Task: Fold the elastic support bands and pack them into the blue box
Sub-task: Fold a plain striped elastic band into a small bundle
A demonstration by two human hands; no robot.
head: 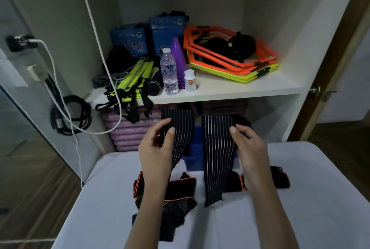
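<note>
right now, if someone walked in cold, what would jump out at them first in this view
Most likely the two hands in the middle: the left hand and right hand each hold up a black striped band above the white table, with the blue box partly hidden behind them. Next, the bright orange and yellow hexagon frames on the right of the shelf above.

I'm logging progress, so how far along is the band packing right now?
Early. No band shows inside the blue plastic box, though most of it is hidden. In hand: the left hand and right hand hold up black white-striped elastic bands. Left: the orange-trimmed black bands lie loose on the white table.
</note>
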